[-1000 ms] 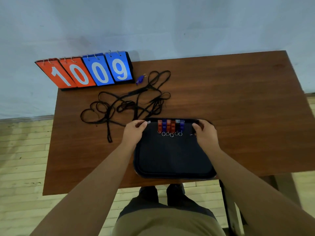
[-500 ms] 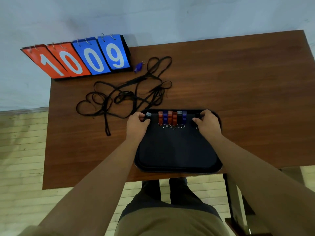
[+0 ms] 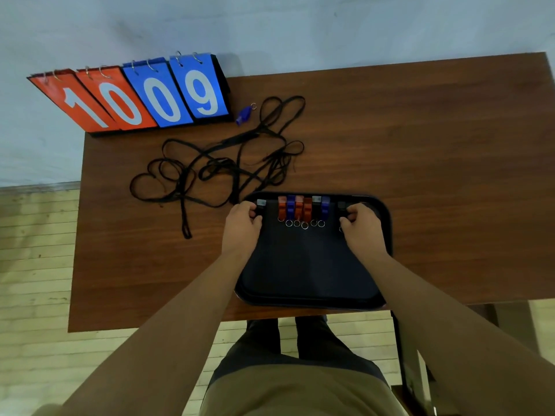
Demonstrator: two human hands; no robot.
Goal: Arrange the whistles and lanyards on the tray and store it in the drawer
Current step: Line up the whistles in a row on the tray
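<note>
Between the two hands, a row of six whistles (image 3: 302, 207) lies along the far edge of the tray (image 3: 306, 277). Left hand (image 3: 244, 221): fingers curled closed on a black whistle (image 3: 260, 205). Right hand (image 3: 360, 225): fingers curled closed on a dark whistle (image 3: 342, 206). Beyond the left fingertips, tangled lanyards (image 3: 228, 166) lie on the table (image 3: 420, 151); a blue whistle (image 3: 244, 114) lies further out.

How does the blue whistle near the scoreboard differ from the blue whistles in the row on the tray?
The loose blue whistle lies on the bare table, beside the scoreboard; the row's blue whistles sit on the tray. The loose one lies at an angle, alone; the row's stand parallel, packed among orange and black ones. All carry a metal ring.
</note>
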